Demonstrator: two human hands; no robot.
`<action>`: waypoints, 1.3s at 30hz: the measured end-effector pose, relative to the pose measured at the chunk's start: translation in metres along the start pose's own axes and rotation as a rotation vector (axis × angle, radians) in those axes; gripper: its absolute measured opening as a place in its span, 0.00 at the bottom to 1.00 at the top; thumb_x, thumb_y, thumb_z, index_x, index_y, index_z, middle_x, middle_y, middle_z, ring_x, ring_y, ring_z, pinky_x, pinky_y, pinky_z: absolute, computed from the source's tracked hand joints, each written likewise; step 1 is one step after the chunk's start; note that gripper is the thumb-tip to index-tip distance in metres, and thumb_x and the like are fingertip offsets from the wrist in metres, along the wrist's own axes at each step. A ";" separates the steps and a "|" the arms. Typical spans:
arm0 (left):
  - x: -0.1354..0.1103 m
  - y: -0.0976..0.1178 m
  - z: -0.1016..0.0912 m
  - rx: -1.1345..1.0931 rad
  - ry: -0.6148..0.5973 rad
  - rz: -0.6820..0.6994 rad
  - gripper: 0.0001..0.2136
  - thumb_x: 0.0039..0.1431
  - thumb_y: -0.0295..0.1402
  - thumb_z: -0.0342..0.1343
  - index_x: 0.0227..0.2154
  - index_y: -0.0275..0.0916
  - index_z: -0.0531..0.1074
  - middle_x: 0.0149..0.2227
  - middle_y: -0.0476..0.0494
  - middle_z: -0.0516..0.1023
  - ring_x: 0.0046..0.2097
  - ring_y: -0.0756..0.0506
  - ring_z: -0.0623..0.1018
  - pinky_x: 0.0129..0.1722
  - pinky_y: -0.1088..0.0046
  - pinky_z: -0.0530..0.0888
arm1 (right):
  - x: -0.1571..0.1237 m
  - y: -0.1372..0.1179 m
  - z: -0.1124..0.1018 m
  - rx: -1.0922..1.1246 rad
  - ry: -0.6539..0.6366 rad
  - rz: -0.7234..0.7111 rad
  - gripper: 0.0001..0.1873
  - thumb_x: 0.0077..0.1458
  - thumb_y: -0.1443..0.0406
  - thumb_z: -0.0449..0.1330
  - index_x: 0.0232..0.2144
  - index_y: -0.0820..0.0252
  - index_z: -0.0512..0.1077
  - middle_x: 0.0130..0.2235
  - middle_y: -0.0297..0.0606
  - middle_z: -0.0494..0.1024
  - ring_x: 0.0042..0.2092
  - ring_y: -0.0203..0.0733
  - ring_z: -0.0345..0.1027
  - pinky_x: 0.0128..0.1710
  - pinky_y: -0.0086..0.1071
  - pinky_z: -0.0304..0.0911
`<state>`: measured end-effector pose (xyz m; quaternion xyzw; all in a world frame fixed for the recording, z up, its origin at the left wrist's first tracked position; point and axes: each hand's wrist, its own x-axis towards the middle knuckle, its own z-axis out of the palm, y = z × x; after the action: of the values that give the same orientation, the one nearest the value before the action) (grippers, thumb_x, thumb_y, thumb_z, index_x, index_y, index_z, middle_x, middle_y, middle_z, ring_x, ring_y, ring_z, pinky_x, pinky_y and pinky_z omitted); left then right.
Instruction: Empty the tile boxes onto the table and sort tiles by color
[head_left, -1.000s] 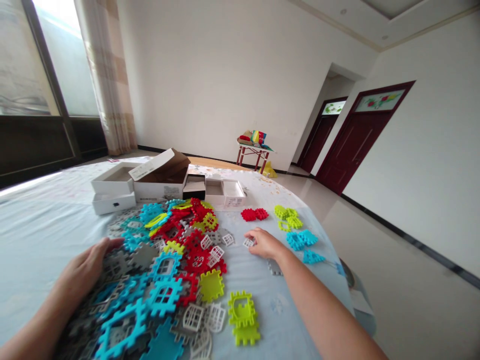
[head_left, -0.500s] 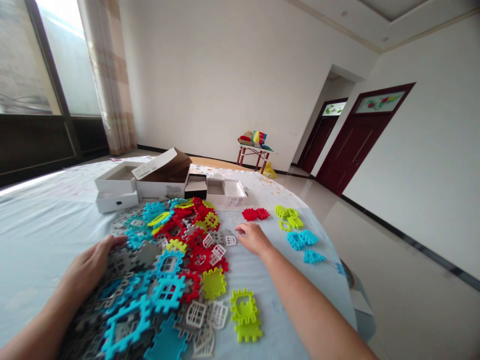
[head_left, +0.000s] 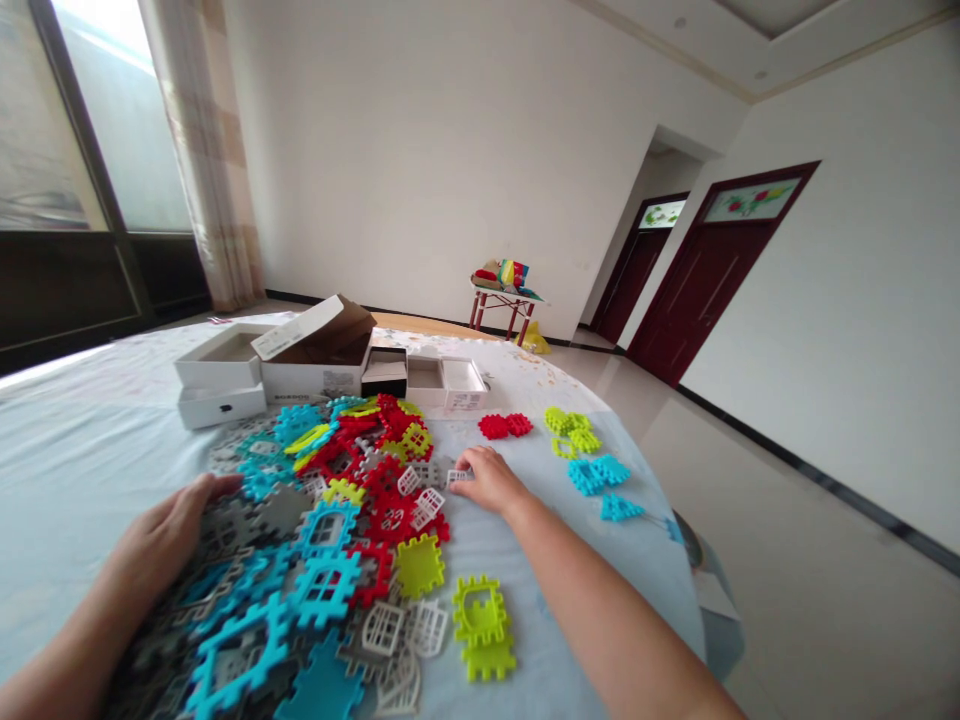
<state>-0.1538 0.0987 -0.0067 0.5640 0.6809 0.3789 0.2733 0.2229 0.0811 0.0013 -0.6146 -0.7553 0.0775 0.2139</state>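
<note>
A large heap of plastic interlocking building tiles in blue, red, grey and lime lies before me, mixed with white lattice window pieces. My right hand is at the heap's right edge, its fingertips closed on the right end of a small white window piece. At the heap's left side rests my left hand, fingers stretched out and touching the grey tiles, holding nothing visible. Nearer me lie two lime tiles, overlapping, and several white window pieces.
Beyond the heap stand an open white carton and several small boxes. To the right lie separate groups of red tiles, lime tiles and blue tiles. The round table's edge curves past them.
My right hand has moved slightly left and closed on the small white window piece. My left hand stays beside the heap. The whole view has shifted a little.
</note>
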 end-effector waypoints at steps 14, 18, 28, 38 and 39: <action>0.000 0.005 -0.001 -0.028 -0.044 -0.094 0.30 0.48 0.49 0.37 0.44 0.33 0.71 0.50 0.37 0.71 0.51 0.40 0.70 0.57 0.65 0.58 | -0.021 0.056 -0.040 0.223 0.242 0.211 0.16 0.49 0.66 0.59 0.42 0.62 0.71 0.42 0.43 0.75 0.42 0.42 0.68 0.45 0.35 0.62; 0.000 0.004 -0.001 -0.017 -0.042 -0.089 0.30 0.48 0.50 0.37 0.43 0.34 0.71 0.50 0.39 0.71 0.51 0.39 0.70 0.57 0.63 0.59 | -0.030 0.035 -0.033 0.100 0.153 0.052 0.13 0.49 0.64 0.60 0.39 0.57 0.73 0.41 0.39 0.75 0.45 0.43 0.65 0.48 0.37 0.57; -0.003 0.007 -0.001 -0.006 -0.019 -0.024 0.28 0.48 0.48 0.38 0.41 0.34 0.73 0.46 0.39 0.74 0.49 0.39 0.72 0.56 0.63 0.61 | -0.040 0.027 -0.027 -0.161 0.006 0.049 0.08 0.50 0.68 0.59 0.34 0.53 0.75 0.41 0.36 0.76 0.47 0.44 0.62 0.45 0.38 0.53; -0.002 0.004 0.000 0.037 -0.013 0.008 0.30 0.49 0.49 0.36 0.41 0.33 0.73 0.46 0.38 0.75 0.49 0.40 0.72 0.56 0.63 0.61 | -0.012 -0.004 -0.010 -0.081 -0.024 -0.154 0.21 0.49 0.70 0.55 0.47 0.55 0.69 0.52 0.37 0.69 0.53 0.43 0.58 0.52 0.38 0.54; -0.002 0.004 0.000 0.039 -0.009 0.021 0.29 0.49 0.49 0.36 0.40 0.33 0.73 0.46 0.38 0.75 0.49 0.40 0.73 0.56 0.63 0.61 | -0.007 -0.008 -0.008 -0.088 -0.064 -0.169 0.25 0.47 0.71 0.54 0.49 0.55 0.67 0.54 0.38 0.67 0.55 0.44 0.57 0.53 0.39 0.53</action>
<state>-0.1512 0.0970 -0.0033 0.5781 0.6810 0.3659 0.2611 0.2203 0.0720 0.0095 -0.5547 -0.8136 0.0453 0.1681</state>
